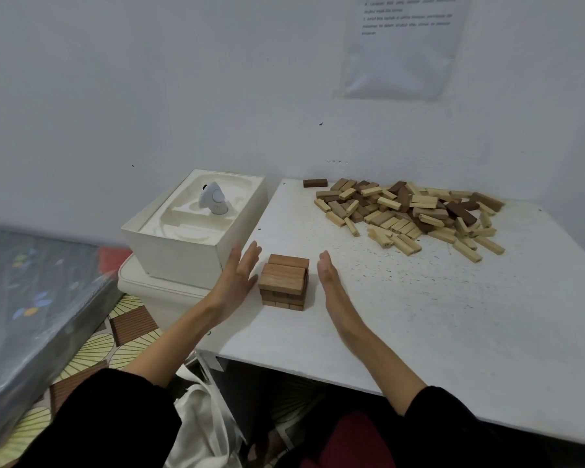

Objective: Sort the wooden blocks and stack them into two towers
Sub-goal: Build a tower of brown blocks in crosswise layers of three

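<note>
Squaring the low tower [284, 282] at the front left of the counter [419, 315] seems the step: left hand [237, 278] and right hand [330, 282] stand on either side, fingers [250, 255] straight, holding nothing. Press both sides together gently, so no layer slides; the unsorted pile [409, 214] lies well apart

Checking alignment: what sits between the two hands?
The short brown block tower stands between the open left hand and right hand, in the head view.
</note>
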Demonstrator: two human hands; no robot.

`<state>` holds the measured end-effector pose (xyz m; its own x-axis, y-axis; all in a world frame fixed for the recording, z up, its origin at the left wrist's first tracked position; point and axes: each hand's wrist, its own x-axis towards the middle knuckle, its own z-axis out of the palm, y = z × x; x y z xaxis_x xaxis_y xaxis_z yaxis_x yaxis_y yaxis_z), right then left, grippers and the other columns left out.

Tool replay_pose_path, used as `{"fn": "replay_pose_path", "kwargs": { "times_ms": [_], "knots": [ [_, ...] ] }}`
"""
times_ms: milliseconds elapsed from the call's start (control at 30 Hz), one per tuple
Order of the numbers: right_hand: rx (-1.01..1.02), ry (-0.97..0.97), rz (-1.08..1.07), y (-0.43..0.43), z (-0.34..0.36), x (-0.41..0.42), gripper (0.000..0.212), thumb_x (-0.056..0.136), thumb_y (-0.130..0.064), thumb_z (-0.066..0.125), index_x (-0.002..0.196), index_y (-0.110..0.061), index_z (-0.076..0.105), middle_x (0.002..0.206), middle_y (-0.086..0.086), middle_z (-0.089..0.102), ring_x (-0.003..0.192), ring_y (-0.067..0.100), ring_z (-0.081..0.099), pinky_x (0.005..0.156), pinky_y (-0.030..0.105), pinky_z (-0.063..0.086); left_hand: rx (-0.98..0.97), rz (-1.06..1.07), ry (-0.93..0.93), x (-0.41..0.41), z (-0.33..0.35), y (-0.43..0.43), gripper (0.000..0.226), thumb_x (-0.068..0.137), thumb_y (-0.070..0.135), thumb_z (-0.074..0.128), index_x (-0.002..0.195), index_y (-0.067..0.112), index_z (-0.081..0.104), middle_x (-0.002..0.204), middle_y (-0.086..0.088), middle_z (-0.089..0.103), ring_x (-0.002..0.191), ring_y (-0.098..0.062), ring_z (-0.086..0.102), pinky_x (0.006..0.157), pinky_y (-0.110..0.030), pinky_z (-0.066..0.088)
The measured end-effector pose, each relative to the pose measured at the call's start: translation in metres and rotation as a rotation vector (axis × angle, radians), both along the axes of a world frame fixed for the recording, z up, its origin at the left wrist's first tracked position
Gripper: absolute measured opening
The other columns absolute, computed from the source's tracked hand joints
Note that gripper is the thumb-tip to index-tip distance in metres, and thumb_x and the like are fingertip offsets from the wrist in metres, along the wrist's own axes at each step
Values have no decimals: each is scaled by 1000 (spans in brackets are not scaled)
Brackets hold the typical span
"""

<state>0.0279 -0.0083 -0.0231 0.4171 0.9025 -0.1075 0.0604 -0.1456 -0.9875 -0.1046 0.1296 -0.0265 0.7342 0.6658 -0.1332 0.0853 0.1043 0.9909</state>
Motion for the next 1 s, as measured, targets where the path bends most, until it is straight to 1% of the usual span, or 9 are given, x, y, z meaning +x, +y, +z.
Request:
{"fn": "replay_pose_path", "kwargs": {
  "times_ms": [133, 233, 300, 533, 700, 800, 867, 933, 1000],
  "knots": [
    [66, 157, -69, -2, 1, -17, 47, 98, -48, 10, 144, -39, 11, 146, -25, 16, 139, -1, 16, 111, 26, 8, -145, 53, -69, 9, 4, -18, 83, 82, 69, -4, 150, 23, 10, 156, 9, 14, 143, -6, 15, 118, -31, 6],
    [116, 162, -31, 1, 0, -21, 34, 100, -41, 4, 115, -49, 34, 105, -36, 40, 89, -33, 38, 88, -1, 23, -186, 38, -68, 15, 7, -27, 81, 85, 67, -7, 150, 23, 11, 155, 9, 18, 141, -10, 21, 114, -28, 11],
    [106, 156, 0, 8, -8, -22, 46, 98, -45, 3, 122, -40, 42, 107, -24, 51, 84, -30, 43, 71, -9, 31, -204, 46, -74, 17, 8, -29, 79, 87, 65, -8, 150, 23, 10, 155, 7, 20, 141, -12, 23, 110, -27, 15],
    [54, 184, -7, 18, -23, -27, 57, 97, -51, 6, 137, -28, 39, 118, -8, 51, 97, -14, 45, 71, -1, 34, -252, 48, -99, 18, 8, -28, 79, 88, 66, -3, 150, 21, 18, 150, 3, 32, 122, -12, 41, 103, -28, 26],
    [38, 215, -48, 22, -23, -33, 75, 83, -66, 9, 148, -29, 18, 146, -4, 35, 127, 6, 36, 98, 16, 24, -236, 32, -72, 18, 4, -25, 77, 88, 66, -2, 149, 24, 20, 149, 3, 34, 127, -13, 39, 114, -33, 20],
    [33, 210, -57, 21, -19, -35, 97, 69, -84, 14, 148, -29, 17, 149, -3, 32, 132, 9, 32, 101, 21, 23, -153, 4, -23, 16, 3, -23, 81, 85, 69, -2, 150, 22, 14, 149, 7, 30, 131, -11, 34, 114, -30, 17],
    [58, 186, -89, 18, -15, -29, 116, 54, -97, 19, 149, -29, 15, 153, -5, 23, 139, 13, 23, 107, 26, 21, -56, -12, 20, 11, 4, -16, 104, 71, 86, 16, 150, 20, 9, 151, 11, 21, 137, -8, 25, 115, -29, 14],
    [61, 93, -96, 14, -9, -17, 101, 67, -87, 32, 149, -32, 12, 157, -6, 9, 144, 14, 8, 113, 38, 14, 70, -36, 54, -1, 4, -3, 130, 48, 94, 47, 150, 22, 11, 153, 12, 19, 140, -6, 20, 117, -31, 15],
    [38, -43, -56, 8, -5, -1, 88, 70, -67, 47, 146, -33, 19, 155, -5, 8, 142, 14, 9, 113, 40, 17, 224, -113, 111, -13, 4, 9, 124, 48, 83, 66, 148, 29, 16, 149, 16, 27, 139, -2, 24, 114, -29, 22]
  ]
}}
